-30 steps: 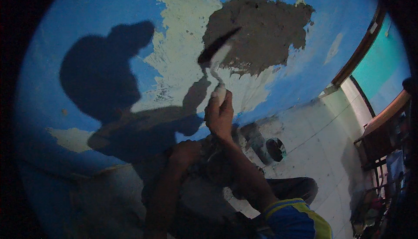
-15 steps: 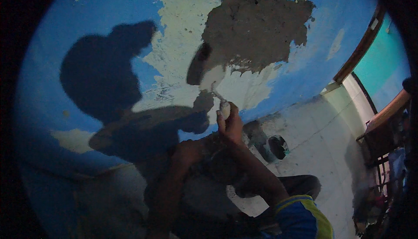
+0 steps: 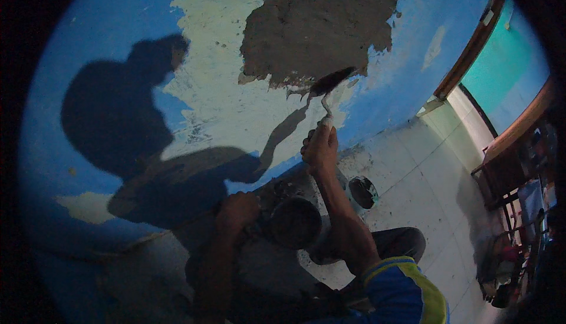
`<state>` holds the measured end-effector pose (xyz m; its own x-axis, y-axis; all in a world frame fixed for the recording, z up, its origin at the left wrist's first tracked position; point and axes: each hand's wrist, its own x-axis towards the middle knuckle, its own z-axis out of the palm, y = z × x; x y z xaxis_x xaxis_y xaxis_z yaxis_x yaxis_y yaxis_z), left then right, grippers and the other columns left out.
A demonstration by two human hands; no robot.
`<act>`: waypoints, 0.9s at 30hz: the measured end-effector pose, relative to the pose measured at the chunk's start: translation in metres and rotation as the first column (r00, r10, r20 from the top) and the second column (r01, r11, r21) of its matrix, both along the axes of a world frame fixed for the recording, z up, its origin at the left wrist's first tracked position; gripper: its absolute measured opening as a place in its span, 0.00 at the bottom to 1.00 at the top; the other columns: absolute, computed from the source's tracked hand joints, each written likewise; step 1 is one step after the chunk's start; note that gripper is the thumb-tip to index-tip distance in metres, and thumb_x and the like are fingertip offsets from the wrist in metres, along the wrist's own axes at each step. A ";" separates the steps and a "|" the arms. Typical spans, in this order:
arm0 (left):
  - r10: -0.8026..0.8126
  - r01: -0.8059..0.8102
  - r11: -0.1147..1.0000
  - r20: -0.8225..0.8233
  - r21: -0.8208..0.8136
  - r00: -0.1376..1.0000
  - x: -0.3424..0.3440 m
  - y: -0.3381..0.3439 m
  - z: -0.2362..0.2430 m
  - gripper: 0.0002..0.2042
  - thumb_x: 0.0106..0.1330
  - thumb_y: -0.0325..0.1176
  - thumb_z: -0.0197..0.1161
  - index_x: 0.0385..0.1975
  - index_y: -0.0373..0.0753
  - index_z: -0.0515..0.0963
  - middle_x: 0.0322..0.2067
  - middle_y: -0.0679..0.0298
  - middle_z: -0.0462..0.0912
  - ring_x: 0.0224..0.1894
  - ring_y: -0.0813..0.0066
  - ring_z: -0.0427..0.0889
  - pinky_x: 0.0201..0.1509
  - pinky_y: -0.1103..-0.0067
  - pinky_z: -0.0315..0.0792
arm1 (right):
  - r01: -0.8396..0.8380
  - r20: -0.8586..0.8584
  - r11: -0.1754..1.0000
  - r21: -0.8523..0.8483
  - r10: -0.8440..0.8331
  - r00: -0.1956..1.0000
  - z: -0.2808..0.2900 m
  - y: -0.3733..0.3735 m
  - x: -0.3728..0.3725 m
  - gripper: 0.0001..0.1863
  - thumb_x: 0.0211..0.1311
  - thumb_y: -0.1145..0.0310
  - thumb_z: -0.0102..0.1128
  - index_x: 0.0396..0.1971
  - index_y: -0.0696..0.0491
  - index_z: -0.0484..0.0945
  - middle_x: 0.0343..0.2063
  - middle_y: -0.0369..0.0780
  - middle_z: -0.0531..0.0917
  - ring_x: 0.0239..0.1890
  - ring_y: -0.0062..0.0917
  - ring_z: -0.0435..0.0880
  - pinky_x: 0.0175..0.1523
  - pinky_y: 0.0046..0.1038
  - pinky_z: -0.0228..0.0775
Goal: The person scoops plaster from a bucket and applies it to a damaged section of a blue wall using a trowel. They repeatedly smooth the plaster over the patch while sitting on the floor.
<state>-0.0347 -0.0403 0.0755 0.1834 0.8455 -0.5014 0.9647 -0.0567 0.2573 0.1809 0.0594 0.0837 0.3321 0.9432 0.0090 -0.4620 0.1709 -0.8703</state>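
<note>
Pale-handled metal trowel (image 3: pixel 328 109) is sitting in the gripping right hand (image 3: pixel 321 149), the nearer one, its long axis pointing far and slightly right; the forearm (image 3: pixel 346 218) is slanting in from near right. The left hand (image 3: pixel 239 211) is resting beside a dark round vessel (image 3: pixel 295 224), its grip too shadowed to tell. Beyond, the trowel's far end is overlapping the near edge of a dark-grey mortar patch (image 3: pixel 312 29) on the blue painted wall (image 3: pixel 407 88).
</note>
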 end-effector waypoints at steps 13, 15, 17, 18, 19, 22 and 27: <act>-0.006 0.005 1.000 -0.039 -0.030 0.999 0.009 0.001 0.007 0.20 0.68 0.46 0.54 0.46 0.36 0.81 0.48 0.47 0.83 0.50 0.48 0.83 0.55 0.57 0.76 | -0.200 0.372 0.949 0.243 0.099 0.923 0.016 -0.044 -0.053 0.11 0.77 0.59 0.47 0.47 0.50 0.68 0.24 0.33 0.74 0.20 0.16 0.72 0.22 0.25 0.65; 0.014 -0.012 0.999 -0.052 0.047 0.999 0.007 -0.003 0.005 0.17 0.67 0.40 0.53 0.44 0.34 0.84 0.45 0.45 0.85 0.48 0.49 0.85 0.54 0.57 0.78 | -0.115 0.286 0.986 0.117 0.078 0.955 0.014 -0.038 -0.032 0.12 0.77 0.56 0.47 0.48 0.49 0.68 0.26 0.34 0.75 0.21 0.18 0.73 0.22 0.25 0.67; -0.008 0.010 0.998 -0.031 0.069 1.000 0.004 -0.005 0.006 0.17 0.67 0.39 0.54 0.43 0.35 0.84 0.45 0.45 0.85 0.48 0.49 0.86 0.53 0.57 0.78 | -0.055 0.084 0.998 0.002 0.055 0.995 0.014 -0.021 0.003 0.18 0.76 0.50 0.47 0.49 0.50 0.68 0.28 0.35 0.75 0.21 0.20 0.74 0.22 0.24 0.68; -0.019 0.020 0.996 -0.019 0.084 1.000 0.003 -0.006 0.007 0.17 0.67 0.39 0.54 0.43 0.35 0.84 0.45 0.45 0.85 0.48 0.49 0.86 0.53 0.57 0.78 | -0.011 0.024 1.000 -0.009 0.012 1.000 0.013 -0.012 0.018 0.21 0.75 0.47 0.47 0.49 0.50 0.68 0.29 0.36 0.75 0.21 0.21 0.74 0.22 0.24 0.69; -0.032 0.033 0.997 -0.018 0.075 0.999 0.002 -0.005 0.008 0.16 0.67 0.39 0.54 0.42 0.35 0.84 0.45 0.45 0.85 0.48 0.49 0.86 0.53 0.57 0.78 | 0.019 -0.032 1.000 0.008 -0.019 0.999 0.011 -0.004 0.031 0.24 0.74 0.43 0.47 0.49 0.50 0.68 0.29 0.36 0.75 0.21 0.22 0.74 0.22 0.24 0.70; -0.087 0.088 0.994 -0.018 0.066 0.996 0.002 -0.003 0.011 0.15 0.67 0.37 0.53 0.41 0.36 0.84 0.45 0.45 0.85 0.48 0.49 0.86 0.53 0.57 0.79 | 0.028 -0.126 0.992 -0.119 -0.043 0.991 0.010 0.022 0.060 0.27 0.73 0.40 0.46 0.51 0.51 0.66 0.28 0.36 0.74 0.21 0.23 0.75 0.20 0.25 0.69; -0.029 0.029 0.999 -0.021 0.018 0.999 0.004 0.000 0.007 0.16 0.70 0.43 0.53 0.42 0.35 0.80 0.45 0.48 0.83 0.48 0.47 0.83 0.54 0.56 0.76 | -0.065 -0.172 0.994 -0.084 0.050 0.984 0.017 0.034 0.067 0.25 0.74 0.43 0.44 0.51 0.52 0.65 0.28 0.36 0.71 0.21 0.22 0.72 0.17 0.24 0.66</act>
